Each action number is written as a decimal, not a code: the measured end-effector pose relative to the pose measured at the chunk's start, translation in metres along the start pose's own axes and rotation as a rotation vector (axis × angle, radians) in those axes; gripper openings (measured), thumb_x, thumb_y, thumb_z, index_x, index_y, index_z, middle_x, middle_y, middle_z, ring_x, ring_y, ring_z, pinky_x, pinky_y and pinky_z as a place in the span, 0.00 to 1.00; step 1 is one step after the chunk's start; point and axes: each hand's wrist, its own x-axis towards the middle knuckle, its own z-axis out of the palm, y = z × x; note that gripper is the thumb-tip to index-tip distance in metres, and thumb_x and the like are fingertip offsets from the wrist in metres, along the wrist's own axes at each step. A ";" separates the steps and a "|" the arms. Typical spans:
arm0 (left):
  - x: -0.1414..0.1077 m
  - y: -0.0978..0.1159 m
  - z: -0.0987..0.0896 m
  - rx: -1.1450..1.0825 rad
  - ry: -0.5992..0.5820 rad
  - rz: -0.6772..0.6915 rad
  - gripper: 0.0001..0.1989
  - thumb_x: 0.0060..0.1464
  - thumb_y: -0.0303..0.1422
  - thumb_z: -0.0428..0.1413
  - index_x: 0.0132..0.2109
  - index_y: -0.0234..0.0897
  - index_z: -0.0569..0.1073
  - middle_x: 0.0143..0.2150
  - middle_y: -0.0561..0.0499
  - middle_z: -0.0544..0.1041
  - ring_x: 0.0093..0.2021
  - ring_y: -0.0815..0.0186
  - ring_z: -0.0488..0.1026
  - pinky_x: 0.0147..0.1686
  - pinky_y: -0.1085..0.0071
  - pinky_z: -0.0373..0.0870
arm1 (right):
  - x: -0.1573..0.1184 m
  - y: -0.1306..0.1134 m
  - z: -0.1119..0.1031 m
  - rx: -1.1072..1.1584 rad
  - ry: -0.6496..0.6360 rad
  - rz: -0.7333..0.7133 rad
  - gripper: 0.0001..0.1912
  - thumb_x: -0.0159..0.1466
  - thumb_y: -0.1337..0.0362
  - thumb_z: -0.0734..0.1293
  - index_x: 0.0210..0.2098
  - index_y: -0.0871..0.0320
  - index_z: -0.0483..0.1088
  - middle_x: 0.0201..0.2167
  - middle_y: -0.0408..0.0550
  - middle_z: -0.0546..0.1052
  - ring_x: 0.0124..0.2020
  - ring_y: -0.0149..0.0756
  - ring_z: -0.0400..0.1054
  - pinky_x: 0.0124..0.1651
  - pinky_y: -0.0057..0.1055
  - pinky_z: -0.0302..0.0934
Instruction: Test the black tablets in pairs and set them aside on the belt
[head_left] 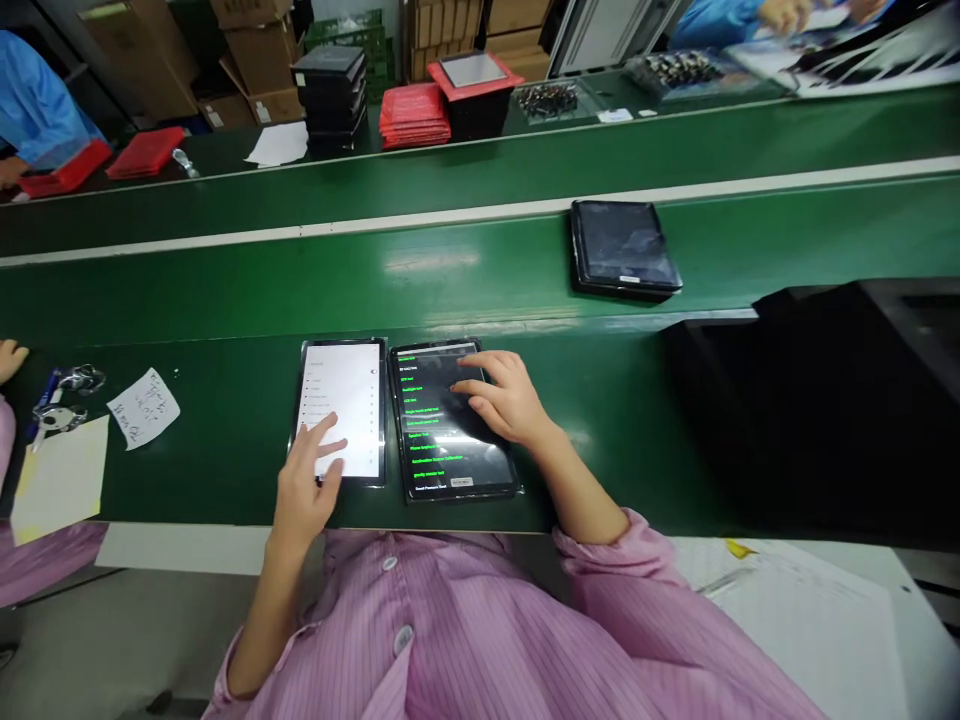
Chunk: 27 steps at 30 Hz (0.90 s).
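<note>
Two tablets lie side by side on the green bench top. The left tablet (352, 390) shows a white screen with a list. My left hand (304, 485) is over its lower part, fingers spread, holding nothing. Green lines of text fill the dark screen of the right tablet (450, 430). Over the upper right of that screen is my right hand (510, 395), its fingers apart and nothing in them; the fingertips are at or just above the glass. Whether either hand touches the glass I cannot tell.
Behind the tablets, a stack of dark tablets (626, 245) sits on the green belt (450, 270). A large black object (825, 420) stands at the right. Handwritten paper (145, 408) and a yellowish sheet (64, 480) lie left. Red trays (415, 115) are across; other people's hands show at the edges.
</note>
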 end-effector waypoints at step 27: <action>-0.017 -0.047 0.001 0.060 0.065 -0.205 0.36 0.67 0.52 0.41 0.73 0.38 0.47 0.66 0.33 0.65 0.64 0.49 0.66 0.60 0.50 0.65 | -0.004 -0.020 0.014 0.041 0.002 -0.083 0.20 0.72 0.59 0.56 0.38 0.50 0.81 0.52 0.53 0.74 0.49 0.48 0.67 0.50 0.49 0.57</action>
